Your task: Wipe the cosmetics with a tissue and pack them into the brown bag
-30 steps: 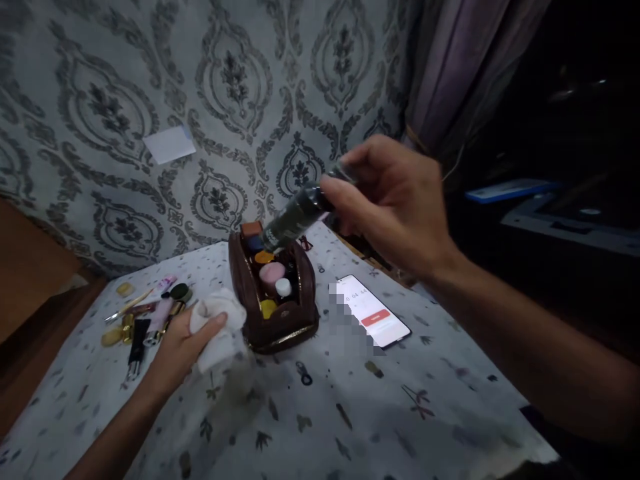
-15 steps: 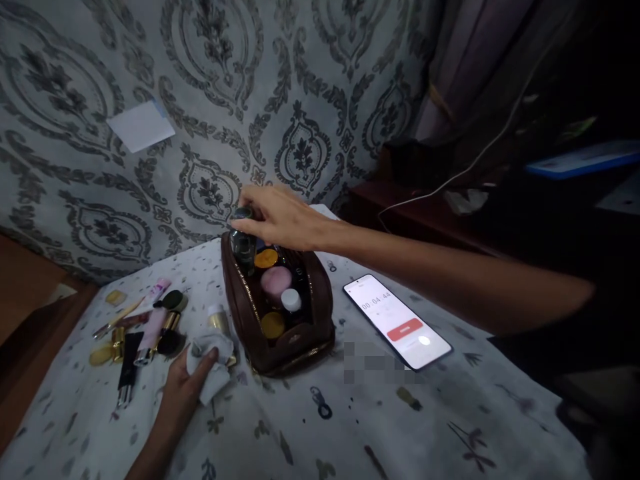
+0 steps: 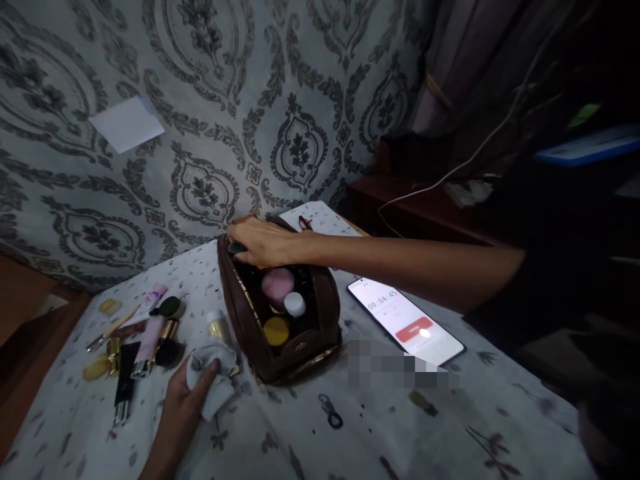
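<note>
My right hand (image 3: 263, 241) reaches into the far end of an open brown zip bag (image 3: 235, 300). Its fingers are closed around a dark bottle (image 3: 237, 248), of which little more than the cap shows. Inside the bag sit a pink round item (image 3: 278, 285), a white-capped container (image 3: 295, 304) and a yellow-lidded one (image 3: 275, 330). My left hand (image 3: 187, 393) grips a crumpled white cloth (image 3: 214, 383) left of the bag. Just behind that cloth stands a small tube or bottle with a white cap and gold body (image 3: 217, 325).
Several cosmetics lie at the left, among them a pink tube (image 3: 149, 340), a black tube (image 3: 126, 380) and a makeup brush (image 3: 170, 350). A lit phone (image 3: 407, 323) with a running timer lies right of the bag. A patterned wall (image 3: 200, 133) rises behind the table.
My right hand has lowered the dark bottle into the far end of the bag. My left hand keeps the cloth in nearly the same place. The view has shifted slightly.
</note>
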`<act>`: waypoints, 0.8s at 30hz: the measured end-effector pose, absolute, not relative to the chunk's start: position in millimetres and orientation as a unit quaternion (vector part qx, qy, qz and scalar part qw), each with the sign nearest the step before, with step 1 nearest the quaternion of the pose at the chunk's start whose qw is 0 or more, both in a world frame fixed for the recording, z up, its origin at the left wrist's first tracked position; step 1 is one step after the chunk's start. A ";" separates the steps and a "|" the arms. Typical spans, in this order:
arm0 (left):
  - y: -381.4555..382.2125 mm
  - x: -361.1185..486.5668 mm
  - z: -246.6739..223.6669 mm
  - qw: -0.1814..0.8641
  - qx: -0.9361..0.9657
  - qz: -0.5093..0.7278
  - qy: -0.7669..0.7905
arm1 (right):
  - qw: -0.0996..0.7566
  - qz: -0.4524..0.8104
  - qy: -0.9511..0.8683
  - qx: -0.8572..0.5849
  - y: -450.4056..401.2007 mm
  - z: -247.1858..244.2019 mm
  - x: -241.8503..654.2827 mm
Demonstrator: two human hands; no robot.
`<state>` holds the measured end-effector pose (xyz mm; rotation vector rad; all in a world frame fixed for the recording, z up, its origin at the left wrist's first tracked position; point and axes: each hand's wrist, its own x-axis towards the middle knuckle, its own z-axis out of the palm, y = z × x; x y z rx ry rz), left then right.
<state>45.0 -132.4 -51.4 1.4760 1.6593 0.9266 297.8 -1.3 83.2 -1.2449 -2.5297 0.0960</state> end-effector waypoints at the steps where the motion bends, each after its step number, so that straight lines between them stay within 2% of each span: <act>1: -133.4 46.3 -51.2 0.357 0.568 0.365 0.646 | 0.142 0.037 -0.884 -0.444 -1.2 83.4 297.6; 11: -129.6 41.9 -51.8 0.346 0.592 0.347 0.639 | 0.107 0.064 -0.879 -0.460 -1.1 87.3 302.3; 24: -130.7 40.2 -51.6 0.378 0.588 0.359 0.618 | 0.148 0.081 -0.880 -0.444 -3.3 92.8 312.7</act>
